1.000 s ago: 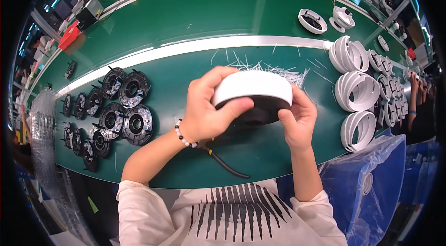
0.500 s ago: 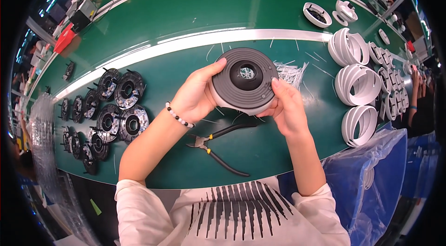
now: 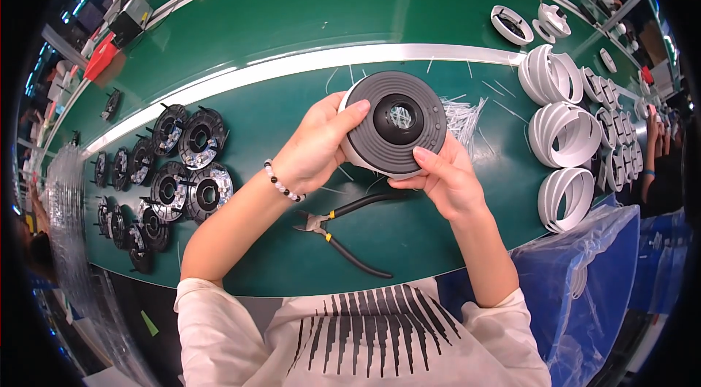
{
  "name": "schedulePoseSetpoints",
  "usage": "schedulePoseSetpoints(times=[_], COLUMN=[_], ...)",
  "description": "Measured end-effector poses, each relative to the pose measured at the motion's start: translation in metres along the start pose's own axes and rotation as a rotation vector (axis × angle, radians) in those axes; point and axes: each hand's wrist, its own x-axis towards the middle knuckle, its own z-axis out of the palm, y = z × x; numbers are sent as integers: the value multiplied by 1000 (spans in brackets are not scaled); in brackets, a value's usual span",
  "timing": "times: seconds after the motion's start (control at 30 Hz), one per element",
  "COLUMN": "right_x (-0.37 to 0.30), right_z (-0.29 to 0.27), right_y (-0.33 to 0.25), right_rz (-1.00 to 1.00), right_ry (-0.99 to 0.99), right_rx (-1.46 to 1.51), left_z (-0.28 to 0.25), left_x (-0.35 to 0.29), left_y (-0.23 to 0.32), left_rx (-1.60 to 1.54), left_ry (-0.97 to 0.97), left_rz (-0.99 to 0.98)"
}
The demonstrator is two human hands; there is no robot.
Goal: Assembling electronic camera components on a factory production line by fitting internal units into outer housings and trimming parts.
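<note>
Between my two hands is a round housing [image 3: 371, 147] with a dark grey ridged face, a hole through its middle and a white rim behind. My left hand [image 3: 321, 140] grips its left edge, thumb lying on the grey face. At the lower right edge, my right hand [image 3: 447, 177] closes on the same housing, its thumb on the face. Through the centre hole I see part of a pile of white zip ties [image 3: 461, 120] on the green table. Diagonal cutters [image 3: 343, 226] with black and yellow handles lie spread apart below my hands.
Several black round bases with circuit boards [image 3: 204, 140] stand at left. On the right are stacked white rings [image 3: 564, 135] and smaller white housings [image 3: 610, 131]. A blue bin [image 3: 584, 277] lined with clear plastic stands at the near right. A white rail [image 3: 292, 62] crosses the table beyond my hands.
The housing has moved slightly right and turned a little in my hands. My right thumb has shifted lower on its face. The cutters have not moved.
</note>
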Motion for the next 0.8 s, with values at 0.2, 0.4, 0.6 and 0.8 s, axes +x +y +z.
schedulePoseSetpoints(times=[0.2,0.4,0.6,0.8], right_x=[-1,-10,-11,-16], right_z=[4,-12,-5,12], right_y=[-4,-9,-29,-35], right_rz=[-72,-217,-698,-980], right_ry=[-43,-86,-172,-137], right_rx=[-53,-412,-862,-1099], left_z=[-4,-3,-14,5], left_x=[-8,-24,-28,-35], left_y=[-4,15,9,15], left_rx=[164,958,1129,1156], left_ry=[-51,-230,-249,-307], left_rz=[88,694,731,727])
